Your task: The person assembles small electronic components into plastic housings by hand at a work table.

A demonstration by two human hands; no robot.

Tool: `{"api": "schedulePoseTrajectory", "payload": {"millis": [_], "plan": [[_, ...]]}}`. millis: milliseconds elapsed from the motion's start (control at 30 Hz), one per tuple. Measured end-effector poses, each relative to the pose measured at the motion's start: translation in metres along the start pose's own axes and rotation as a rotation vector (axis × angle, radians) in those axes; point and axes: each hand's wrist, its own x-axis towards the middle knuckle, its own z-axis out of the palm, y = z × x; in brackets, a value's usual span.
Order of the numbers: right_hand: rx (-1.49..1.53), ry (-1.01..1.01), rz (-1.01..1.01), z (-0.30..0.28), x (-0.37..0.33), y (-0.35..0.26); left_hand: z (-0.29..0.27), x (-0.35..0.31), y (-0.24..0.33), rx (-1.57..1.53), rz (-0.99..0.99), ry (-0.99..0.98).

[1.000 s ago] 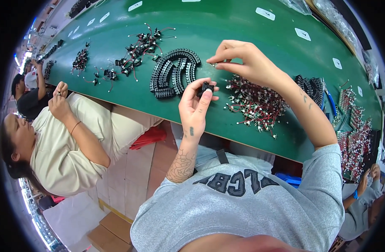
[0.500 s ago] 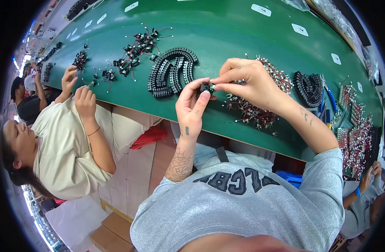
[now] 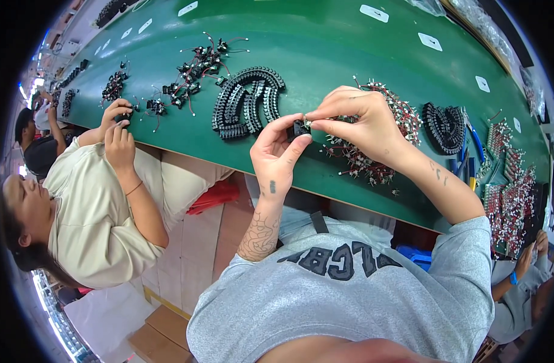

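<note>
Partly, the left hand point(image 3: 276, 154) hides the small black part point(image 3: 299, 127); thumb and fingers are closed around it, over the worktop point(image 3: 325, 60) near its front edge. With fingertips almost together, the right hand point(image 3: 363, 121) pinches a tiny piece point(image 3: 307, 122) beside it, hard to make out, and covers some red-wired pieces point(image 3: 409, 114). Beyond, green surface extends toward the far edge.

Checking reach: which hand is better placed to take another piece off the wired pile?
Probably the right hand: nearer the wired pile, though pinching a small piece. The left hand is farther, holding a black block.
</note>
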Motion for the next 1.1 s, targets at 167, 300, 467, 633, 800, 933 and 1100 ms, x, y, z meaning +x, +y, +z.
{"api": "schedulePoseTrajectory", "payload": {"millis": [167,300,467,633,800,933,1100], "plan": [[-0.050,-0.013,-0.037,0.001,0.000,-0.001,-0.002,-0.001,0.000,-0.007,-0.014,-0.006],[-0.126,0.012,-0.135,0.003,0.000,-0.001,-0.003,-0.002,0.000,-0.010,-0.011,-0.004],[-0.232,-0.008,-0.196,0.004,-0.001,0.001,-0.004,-0.003,-0.001,0.004,-0.015,0.002],[-0.341,-0.019,-0.308,0.004,0.001,-0.001,-0.002,-0.006,0.000,0.096,0.014,0.012],[-0.230,-0.066,-0.280,0.004,0.005,-0.001,-0.005,-0.007,0.000,0.095,0.016,-0.003],[-0.009,-0.127,-0.095,0.002,0.002,0.002,-0.008,-0.010,0.005,0.077,-0.088,-0.028],[0.219,-0.247,0.336,-0.002,0.021,-0.007,-0.006,-0.008,0.010,-0.020,-0.093,0.035]]}}
